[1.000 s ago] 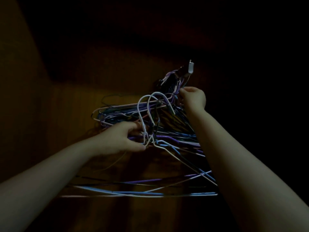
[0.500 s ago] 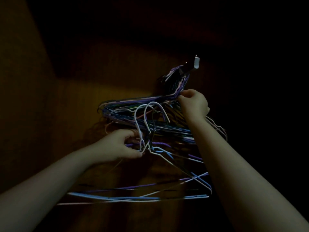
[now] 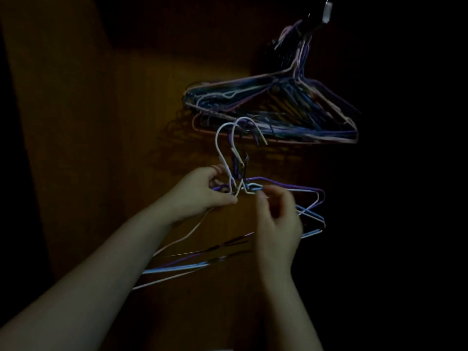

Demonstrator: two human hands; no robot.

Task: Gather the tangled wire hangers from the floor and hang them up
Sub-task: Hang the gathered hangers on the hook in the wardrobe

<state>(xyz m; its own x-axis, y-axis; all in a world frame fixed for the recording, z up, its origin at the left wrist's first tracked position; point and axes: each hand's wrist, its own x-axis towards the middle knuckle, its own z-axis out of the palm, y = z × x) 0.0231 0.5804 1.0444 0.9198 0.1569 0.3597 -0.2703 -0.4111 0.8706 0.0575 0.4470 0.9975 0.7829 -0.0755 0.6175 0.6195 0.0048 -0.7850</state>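
Observation:
A thick bunch of wire hangers (image 3: pixel 276 110), purple, blue and pink, hangs from a small wall hook (image 3: pixel 326 10) at the upper right. Below it my left hand (image 3: pixel 202 191) is shut on the necks of a smaller bundle of hangers (image 3: pixel 291 196), white, blue and purple. Their hooks stand up just under the hung bunch, and their bars trail down to the lower left. My right hand (image 3: pixel 278 221) is beside the left one, fingers bent and spread, fingertips at a blue wire near the necks; its grip is blurred.
The scene is very dark. A brown wooden wall (image 3: pixel 126 122) fills the left and middle behind the hangers. The right side is black, with nothing to make out there.
My right hand let go of the hung bunch near the hook and came down to the bundle in my left hand. The view tilted, so the hung bunch sits higher in frame.

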